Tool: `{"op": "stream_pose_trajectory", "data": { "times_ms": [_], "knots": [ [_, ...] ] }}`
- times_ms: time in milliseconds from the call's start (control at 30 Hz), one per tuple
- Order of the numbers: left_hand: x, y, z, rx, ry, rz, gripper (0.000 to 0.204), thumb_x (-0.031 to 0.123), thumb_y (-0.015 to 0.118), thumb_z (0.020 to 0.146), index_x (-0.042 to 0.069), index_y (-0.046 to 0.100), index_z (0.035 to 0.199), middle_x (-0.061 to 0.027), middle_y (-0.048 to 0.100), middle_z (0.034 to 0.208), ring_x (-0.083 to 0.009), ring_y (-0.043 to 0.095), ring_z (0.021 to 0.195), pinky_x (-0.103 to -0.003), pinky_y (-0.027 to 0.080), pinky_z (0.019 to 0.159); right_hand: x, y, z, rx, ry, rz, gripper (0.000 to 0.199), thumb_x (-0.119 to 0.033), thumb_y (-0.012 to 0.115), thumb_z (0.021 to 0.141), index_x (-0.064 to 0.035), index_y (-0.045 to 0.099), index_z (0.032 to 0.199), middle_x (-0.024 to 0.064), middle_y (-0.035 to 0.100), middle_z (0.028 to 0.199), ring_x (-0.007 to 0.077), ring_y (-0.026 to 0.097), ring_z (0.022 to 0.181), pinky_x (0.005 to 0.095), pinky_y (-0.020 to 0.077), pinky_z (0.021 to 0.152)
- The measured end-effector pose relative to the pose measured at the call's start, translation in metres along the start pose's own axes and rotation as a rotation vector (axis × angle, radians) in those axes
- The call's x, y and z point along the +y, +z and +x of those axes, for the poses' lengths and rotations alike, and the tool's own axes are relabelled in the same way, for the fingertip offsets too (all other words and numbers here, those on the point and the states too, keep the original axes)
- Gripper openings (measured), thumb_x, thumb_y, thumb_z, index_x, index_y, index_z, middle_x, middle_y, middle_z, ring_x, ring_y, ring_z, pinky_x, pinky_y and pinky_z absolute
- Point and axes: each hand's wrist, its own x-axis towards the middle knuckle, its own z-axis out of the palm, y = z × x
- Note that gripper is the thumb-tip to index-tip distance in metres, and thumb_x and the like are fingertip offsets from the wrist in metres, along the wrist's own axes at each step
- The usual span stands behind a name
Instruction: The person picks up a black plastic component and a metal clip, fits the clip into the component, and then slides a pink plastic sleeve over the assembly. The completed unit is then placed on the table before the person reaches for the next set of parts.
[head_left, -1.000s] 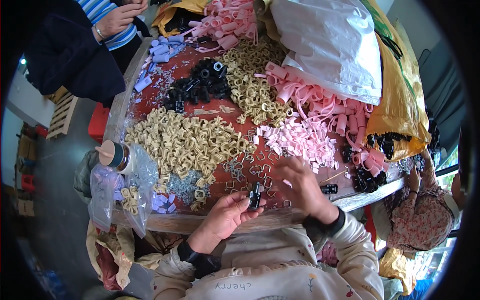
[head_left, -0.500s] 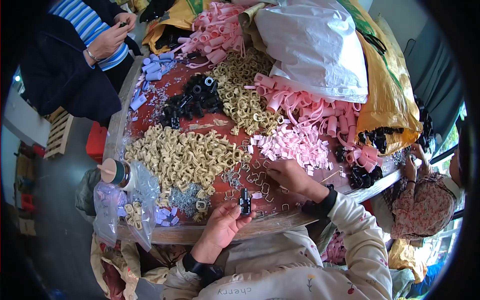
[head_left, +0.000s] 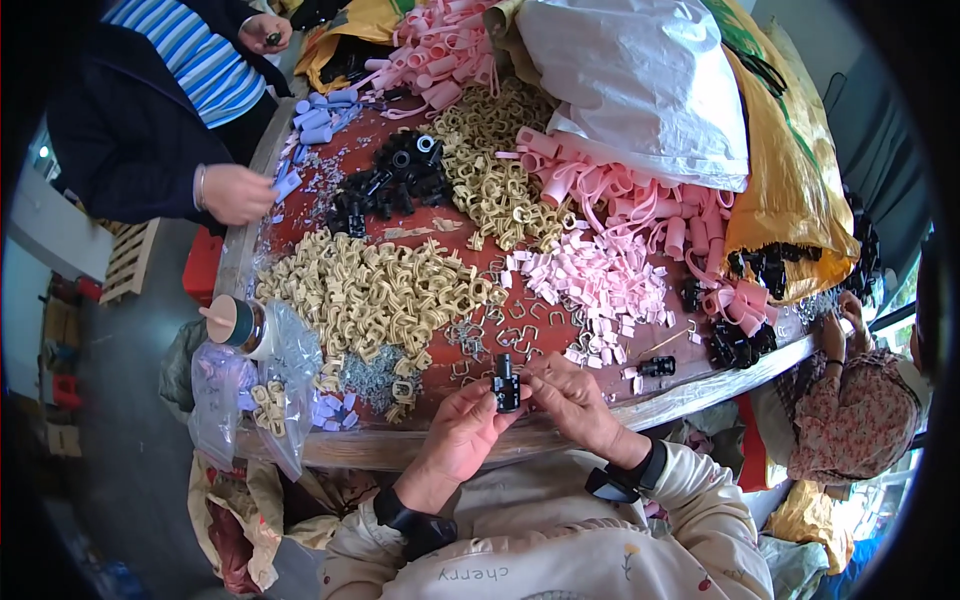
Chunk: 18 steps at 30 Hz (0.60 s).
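Note:
My left hand (head_left: 462,428) pinches a black plastic fitting (head_left: 506,392) upright, its narrow stem pointing away from me over the table's near edge. Close against its right side, my right hand (head_left: 582,408) has thumb and fingers pressed together. Whatever those fingertips hold is too small to make out. Just beyond my hands lie loose bent metal wire clips (head_left: 515,337). A heap of small pale pink tabs (head_left: 600,280) sits further right, and another black fitting (head_left: 657,367) rests near the edge to the right of my right hand.
Beige plastic rings (head_left: 370,290) are heaped at left, near a lidded jar (head_left: 240,322) and clear bags. Black parts (head_left: 390,180), pink tubes (head_left: 670,215) and a white sack (head_left: 640,90) lie beyond. One co-worker's hand (head_left: 238,194) reaches over the left edge; another person (head_left: 850,410) sits at right.
My right hand has come from over the wire clips to the black fitting in my left hand. The co-worker at left has lowered a hand to a blue-purple piece.

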Motion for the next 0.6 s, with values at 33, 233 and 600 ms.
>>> {"op": "stream_pose_trajectory", "data": {
  "times_ms": [33, 233, 600],
  "knots": [
    [-0.001, 0.0, 0.0, -0.004, 0.007, -0.006, 0.022, 0.012, 0.051, 0.081, 0.003, 0.05, 0.101, -0.0124, 0.053, 0.103, -0.0224, 0.048, 0.102, -0.038, 0.037, 0.09, -0.001, -0.001, 0.0, -0.014, -0.053, -0.096, 0.026, -0.019, 0.044, 0.086, 0.0037, 0.057, 0.092, 0.006, 0.056, 0.087, 0.0104, 0.048, 0.081, 0.0259, 0.0397, 0.071],
    [0.003, 0.002, -0.001, 0.014, -0.056, 0.05, 0.031, 0.016, 0.051, 0.081, 0.0, 0.047, 0.107, -0.0132, 0.053, 0.102, -0.0233, 0.049, 0.099, -0.037, 0.039, 0.086, 0.001, -0.003, -0.006, -0.038, 0.123, 0.337, 0.024, -0.015, 0.047, 0.085, 0.0033, 0.053, 0.098, 0.0059, 0.054, 0.089, 0.0129, 0.049, 0.082, 0.0263, 0.0402, 0.072],
    [-0.002, -0.003, 0.002, -0.02, -0.209, -0.041, 0.02, 0.014, 0.05, 0.082, 0.004, 0.052, 0.099, -0.0127, 0.052, 0.104, -0.0229, 0.05, 0.099, -0.035, 0.039, 0.085, 0.02, -0.006, -0.012, -0.076, 0.31, 0.723, 0.014, -0.011, 0.051, 0.081, -0.001, 0.051, 0.091, 0.0041, 0.054, 0.082, 0.0131, 0.052, 0.075, 0.0248, 0.0414, 0.072]
  ]
}}
